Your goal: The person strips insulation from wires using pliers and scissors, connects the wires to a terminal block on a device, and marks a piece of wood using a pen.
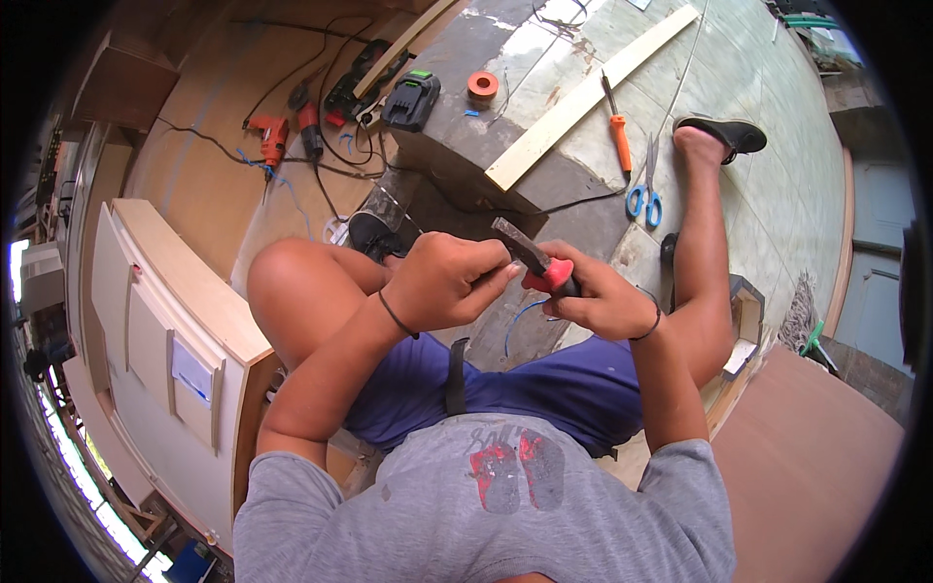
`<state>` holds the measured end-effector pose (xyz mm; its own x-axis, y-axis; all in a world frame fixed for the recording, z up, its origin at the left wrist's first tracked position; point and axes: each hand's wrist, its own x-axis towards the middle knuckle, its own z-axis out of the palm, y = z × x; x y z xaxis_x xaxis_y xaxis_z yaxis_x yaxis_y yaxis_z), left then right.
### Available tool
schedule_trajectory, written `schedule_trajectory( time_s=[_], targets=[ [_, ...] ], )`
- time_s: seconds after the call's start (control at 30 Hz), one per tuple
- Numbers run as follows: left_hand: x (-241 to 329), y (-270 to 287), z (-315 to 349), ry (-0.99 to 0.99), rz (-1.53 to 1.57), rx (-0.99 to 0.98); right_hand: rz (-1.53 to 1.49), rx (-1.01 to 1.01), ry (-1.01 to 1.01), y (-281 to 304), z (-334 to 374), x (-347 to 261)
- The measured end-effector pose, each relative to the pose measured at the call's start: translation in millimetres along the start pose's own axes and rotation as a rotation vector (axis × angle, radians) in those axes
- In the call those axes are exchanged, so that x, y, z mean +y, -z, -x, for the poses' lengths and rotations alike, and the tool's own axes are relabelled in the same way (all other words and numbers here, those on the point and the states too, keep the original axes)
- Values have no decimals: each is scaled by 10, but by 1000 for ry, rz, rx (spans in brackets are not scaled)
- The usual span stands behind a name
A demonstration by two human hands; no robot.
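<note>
You sit with your knees spread, both hands raised close together in front of your purple-blue shorts (525,394). Your right hand (614,303) is closed around a pliers-like tool (557,276) with red and black handles, its fingers wrapped on the grip. The tool sits between your hands, its metal head tilted up and to the left, toward your other hand. Your left hand (437,282) is curled, thumb and fingertips drawn in near the tool; whether they pinch anything small, you cannot tell from here. A thin blue wire (518,323) curves just below the tool, between your hands.

Beyond your hands, a pale wooden strip (593,102) lies diagonally across the grey tiled surface (753,209). To its right are a soldering iron (620,142) with an orange handle and, just beside it, blue-handled scissors (643,202). To its left are an orange ring-shaped roll (472,89) and a black battery pack (411,100). Farther left, an orange drill (273,139) lies among dark cables (328,167).
</note>
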<state>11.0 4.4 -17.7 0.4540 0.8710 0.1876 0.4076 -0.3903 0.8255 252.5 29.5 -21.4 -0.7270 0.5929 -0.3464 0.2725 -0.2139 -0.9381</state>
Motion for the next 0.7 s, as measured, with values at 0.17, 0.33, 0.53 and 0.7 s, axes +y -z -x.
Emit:
schedule_trajectory(
  time_s=[0.17,0.33,0.53,0.7],
  targets=[
    [-61,89,122,93,193,68,117,582,-12,526,-7,659],
    [-42,79,34,170,338,89,711,743,-448,1027,92,1558],
    [36,128,27,150,374,114,913,896,-538,1003,-49,1701],
    [-91,39,45,146,338,46,308,701,255,27,-132,141]
  ],
)
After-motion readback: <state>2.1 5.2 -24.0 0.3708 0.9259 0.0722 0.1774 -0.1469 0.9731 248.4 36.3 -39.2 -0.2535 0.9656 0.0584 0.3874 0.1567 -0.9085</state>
